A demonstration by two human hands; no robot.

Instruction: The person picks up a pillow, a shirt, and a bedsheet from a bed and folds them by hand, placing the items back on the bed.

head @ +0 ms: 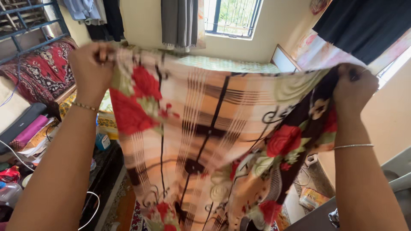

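A large cloth (205, 137) with peach and brown checks and red roses hangs spread in front of me, filling the middle of the head view. My left hand (90, 68) grips its upper left corner, fingers closed on the fabric. My right hand (353, 87) pinches the upper right corner, which is dark with rose print. Both arms are raised and wide apart, each with a thin bracelet at the wrist. The cloth's lower part droops toward the floor and hides what lies behind it.
A bed with a green cover (231, 64) lies behind the cloth. At left stands a metal bunk frame (30, 25) with a red patterned blanket (38, 70) and a cluttered dark table (102, 171). Hanging clothes (180, 21) and a window (233, 15) are ahead. A grey surface (398, 175) is at lower right.
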